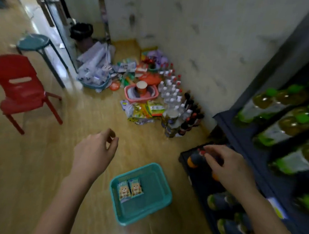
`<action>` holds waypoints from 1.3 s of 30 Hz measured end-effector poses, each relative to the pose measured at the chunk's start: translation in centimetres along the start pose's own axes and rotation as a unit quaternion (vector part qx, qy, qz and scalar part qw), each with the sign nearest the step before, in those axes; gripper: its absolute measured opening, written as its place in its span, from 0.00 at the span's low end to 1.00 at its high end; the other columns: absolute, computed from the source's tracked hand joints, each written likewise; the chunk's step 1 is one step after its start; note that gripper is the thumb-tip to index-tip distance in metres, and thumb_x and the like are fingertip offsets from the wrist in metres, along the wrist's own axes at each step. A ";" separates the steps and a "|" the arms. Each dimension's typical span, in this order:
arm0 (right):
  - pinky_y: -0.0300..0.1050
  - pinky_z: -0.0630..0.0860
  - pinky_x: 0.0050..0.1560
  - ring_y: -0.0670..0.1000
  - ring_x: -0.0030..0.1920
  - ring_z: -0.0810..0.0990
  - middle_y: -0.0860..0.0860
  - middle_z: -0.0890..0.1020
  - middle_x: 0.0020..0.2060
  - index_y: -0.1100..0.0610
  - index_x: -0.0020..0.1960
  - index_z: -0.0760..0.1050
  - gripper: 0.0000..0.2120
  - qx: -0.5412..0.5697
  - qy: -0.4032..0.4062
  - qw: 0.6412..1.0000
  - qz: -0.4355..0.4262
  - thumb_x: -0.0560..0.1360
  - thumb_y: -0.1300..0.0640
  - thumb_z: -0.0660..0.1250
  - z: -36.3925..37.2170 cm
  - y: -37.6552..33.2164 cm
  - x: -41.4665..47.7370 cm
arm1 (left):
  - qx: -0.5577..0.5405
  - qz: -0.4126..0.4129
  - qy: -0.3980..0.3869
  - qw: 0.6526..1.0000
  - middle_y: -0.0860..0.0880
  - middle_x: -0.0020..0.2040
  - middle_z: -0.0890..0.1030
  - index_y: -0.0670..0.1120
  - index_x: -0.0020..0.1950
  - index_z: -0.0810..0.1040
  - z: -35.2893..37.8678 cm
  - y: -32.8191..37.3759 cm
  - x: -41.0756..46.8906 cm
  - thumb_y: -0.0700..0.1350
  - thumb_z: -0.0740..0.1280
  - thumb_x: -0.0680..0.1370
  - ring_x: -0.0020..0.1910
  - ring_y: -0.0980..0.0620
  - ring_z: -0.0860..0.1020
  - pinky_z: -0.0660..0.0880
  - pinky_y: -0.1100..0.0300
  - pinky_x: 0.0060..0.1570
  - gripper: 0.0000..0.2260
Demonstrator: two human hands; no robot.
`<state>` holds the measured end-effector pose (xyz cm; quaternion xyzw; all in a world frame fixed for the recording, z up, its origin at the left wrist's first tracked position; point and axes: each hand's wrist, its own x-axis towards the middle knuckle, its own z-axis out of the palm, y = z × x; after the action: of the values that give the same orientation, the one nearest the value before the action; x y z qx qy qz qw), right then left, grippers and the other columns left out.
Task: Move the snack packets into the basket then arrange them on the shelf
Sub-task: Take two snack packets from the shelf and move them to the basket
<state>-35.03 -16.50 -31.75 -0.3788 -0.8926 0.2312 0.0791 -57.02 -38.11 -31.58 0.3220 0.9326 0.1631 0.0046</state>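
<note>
Left hand (97, 149) loosely curled, empty; right hand (227, 168) over dark bottles (195, 158) on shelf (268, 177), grip unclear. Teal basket (140, 219) between forearms holds two snack packets (130, 189).

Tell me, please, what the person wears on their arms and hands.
The left forearm and right forearm are bare to the frame's edge, with no sleeve or cuff. The left hand and right hand carry no gloves, and no watch or bracelet shows at either wrist. The picture is too blurred to rule out a thin ring.
</note>
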 end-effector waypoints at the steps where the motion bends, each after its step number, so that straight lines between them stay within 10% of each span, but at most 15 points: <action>1: 0.43 0.76 0.48 0.47 0.54 0.76 0.44 0.79 0.55 0.47 0.59 0.76 0.12 -0.002 0.018 1.000 0.007 0.77 0.49 0.62 -2.8 -0.2 -1.2 | -0.006 0.015 0.008 1.000 0.53 0.46 0.82 0.50 0.50 0.77 -2.5 1.7 0.0 0.53 0.60 0.78 0.46 0.47 0.80 0.71 0.56 0.38 0.10; 15: 0.45 0.74 0.45 0.46 0.52 0.75 0.38 0.75 0.51 0.45 0.57 0.75 0.11 -0.049 0.241 0.935 0.255 0.76 0.48 0.62 -20.1 2.4 -30.9 | -0.091 0.281 -0.037 0.955 0.50 0.38 0.81 0.53 0.45 0.75 -15.0 14.7 -7.8 0.54 0.62 0.75 0.37 0.46 0.80 0.78 0.51 0.35 0.07; 27: 0.53 0.78 0.43 0.53 0.48 0.80 0.46 0.80 0.55 0.48 0.57 0.76 0.13 -0.092 0.400 0.794 0.449 0.74 0.48 0.63 -24.6 2.4 -56.0 | -0.161 0.573 -0.056 0.802 0.53 0.40 0.79 0.50 0.49 0.77 -16.1 33.7 -23.7 0.51 0.64 0.76 0.37 0.51 0.76 0.71 0.59 0.31 0.07; 39: 0.51 0.78 0.46 0.48 0.52 0.79 0.42 0.80 0.51 0.47 0.56 0.77 0.11 -0.115 0.416 0.786 0.442 0.74 0.49 0.64 -30.6 11.4 -70.2 | -0.219 0.600 -0.055 0.767 0.55 0.41 0.80 0.51 0.49 0.78 -13.8 45.9 -41.3 0.52 0.64 0.76 0.42 0.50 0.80 0.73 0.58 0.34 0.07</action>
<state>31.10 -48.82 -7.86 -0.7979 -0.5277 -0.0440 0.2880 1.66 -33.16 -8.42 0.8150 0.4862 0.3141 0.0277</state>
